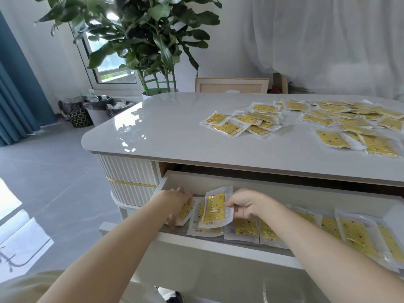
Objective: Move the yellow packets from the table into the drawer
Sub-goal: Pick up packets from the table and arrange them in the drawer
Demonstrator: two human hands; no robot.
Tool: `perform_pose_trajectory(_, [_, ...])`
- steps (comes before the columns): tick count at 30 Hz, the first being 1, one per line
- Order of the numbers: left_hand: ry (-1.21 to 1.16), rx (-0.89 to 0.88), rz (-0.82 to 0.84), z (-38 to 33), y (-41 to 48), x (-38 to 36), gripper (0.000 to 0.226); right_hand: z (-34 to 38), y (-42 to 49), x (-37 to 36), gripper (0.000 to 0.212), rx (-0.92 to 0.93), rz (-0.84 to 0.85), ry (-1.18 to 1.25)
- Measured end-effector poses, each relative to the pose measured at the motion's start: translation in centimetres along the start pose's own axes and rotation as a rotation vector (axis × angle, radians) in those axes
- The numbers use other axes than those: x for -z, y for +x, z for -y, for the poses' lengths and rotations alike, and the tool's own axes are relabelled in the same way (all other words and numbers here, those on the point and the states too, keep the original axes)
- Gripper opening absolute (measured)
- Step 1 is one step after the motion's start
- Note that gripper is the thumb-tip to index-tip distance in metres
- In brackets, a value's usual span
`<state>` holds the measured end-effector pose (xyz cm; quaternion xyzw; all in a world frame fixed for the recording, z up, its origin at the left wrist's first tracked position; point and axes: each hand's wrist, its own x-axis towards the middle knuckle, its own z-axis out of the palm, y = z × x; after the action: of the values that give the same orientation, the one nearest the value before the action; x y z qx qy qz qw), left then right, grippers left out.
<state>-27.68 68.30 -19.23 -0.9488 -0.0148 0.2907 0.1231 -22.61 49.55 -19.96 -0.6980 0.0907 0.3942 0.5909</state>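
A white drawer (218,242) is seen pulled open under the top of the bench (175,132), and both hands are placed inside it. The left hand (177,202) is laid on an end packet (186,212) at the drawer's left end, with its fingers fairly straight. A tilted packet (215,207) is pinched at its right edge by the right hand (244,204) and is held above a row of packets (247,228) lying flat along the drawer floor. Many loose packets (328,121) are scattered over the right part of the bench top. Behind the bench a leafy plant (148,36) and a pale frame (231,85) are seen. Lined bins (98,110) and a blue curtain (15,95) are seen at the left.
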Motion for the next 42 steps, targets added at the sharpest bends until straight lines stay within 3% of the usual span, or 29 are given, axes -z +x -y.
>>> perform_pose_trajectory(10, [-0.067, 0.041, -0.028, 0.5, 0.9, -0.4, 0.116, 0.3, 1.0, -3.4, 0.035, 0.050, 0.036, -0.172])
perform_pose_trajectory(16, [-0.019, 0.042, -0.003, 0.1, 0.0, 0.1, 0.126, -0.5, 2.5, -1.6, 0.034, 0.286, -0.339, -0.819])
perform_pose_trajectory(18, [0.020, 0.034, -0.029, -0.5, -0.4, 0.2, 0.129, -0.6, 2.0, -0.6, 0.035, 0.326, -0.360, -0.894])
perform_pose_trajectory(22, [-0.038, -0.082, -0.102, -2.1, -0.4, 0.4, 0.126, -0.6, 0.3, 0.6, 0.030, 0.318, -0.245, -0.997])
perform_pose_trajectory(27, [0.017, -0.151, -0.106, -4.5, 0.3, 0.2, 0.119, -0.7, -1.4, 0.8, 0.022, 0.152, 0.067, -1.104])
perform_pose_trajectory(30, [0.047, -0.159, -0.134, -4.7, 0.6, 0.1, 0.113, -1.0, -1.9, 0.1, 0.031, 0.061, 0.190, -1.264])
perform_pose_trajectory(36, [0.022, -0.194, -0.177, -4.5, 0.9, 0.0, 0.105, -1.3, -1.9, -1.3, 0.029, 0.115, 0.157, -1.682])
perform_pose_trajectory(42, [0.105, -0.213, -0.243, -4.5, 0.9, 0.2, 0.099, -1.4, -1.8, -0.8, 0.029, 0.150, 0.098, -1.698])
